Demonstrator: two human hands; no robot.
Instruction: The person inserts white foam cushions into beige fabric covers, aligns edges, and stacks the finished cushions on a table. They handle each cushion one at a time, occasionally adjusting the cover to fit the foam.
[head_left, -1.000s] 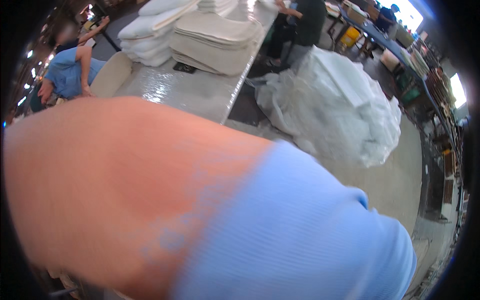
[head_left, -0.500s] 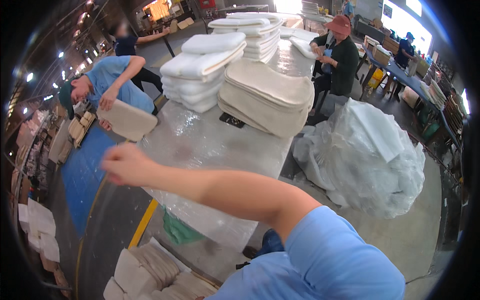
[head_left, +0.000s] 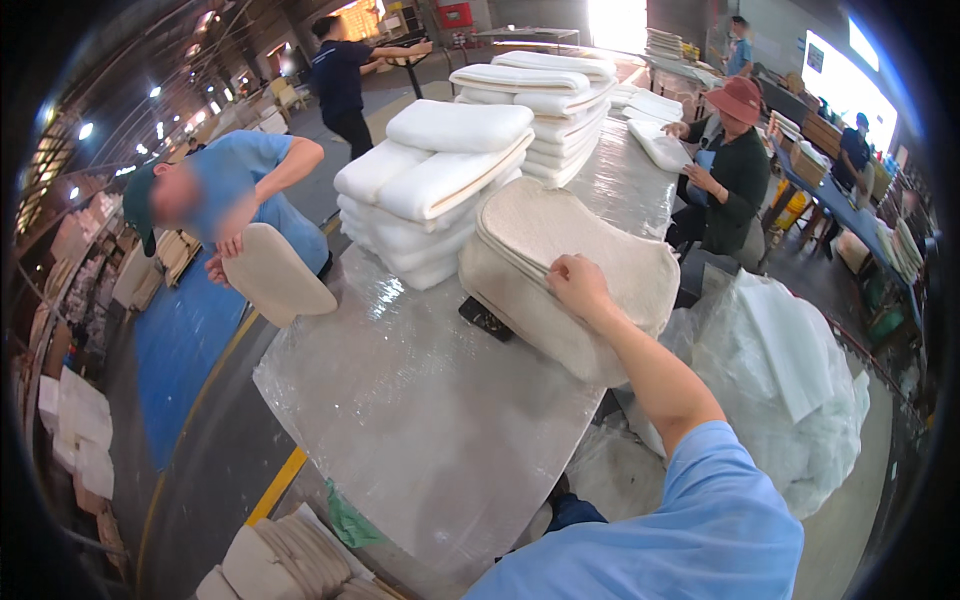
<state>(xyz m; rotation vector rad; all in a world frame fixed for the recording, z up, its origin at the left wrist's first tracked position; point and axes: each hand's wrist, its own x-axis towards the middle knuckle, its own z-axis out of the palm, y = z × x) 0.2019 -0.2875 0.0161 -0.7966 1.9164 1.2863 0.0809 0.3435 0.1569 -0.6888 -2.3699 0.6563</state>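
so far the right hand (head_left: pixel 578 283) rests fingers-down on the top beige foam pad (head_left: pixel 590 240) of the stack — gripped or not, cannot tell. nothing lifted yet; the left hand is out of view.

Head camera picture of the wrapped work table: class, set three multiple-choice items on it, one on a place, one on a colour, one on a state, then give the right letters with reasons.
1. Where does the right hand rest?
A. on the stack of beige pads
B. on the floor
C. on the white plastic bag

2. What colour is the co-worker's hat across the table?
A. green
B. red
C. white

3. How is the beige pad at the table's left edge held?
A. lying flat, untouched
B. gripped in another worker's hands
C. folded inside a box

Answers: 1 A, the fingers lie on the top pad's edge; 2 B, the brimmed hat is red; 3 B, that worker's hands clasp it.
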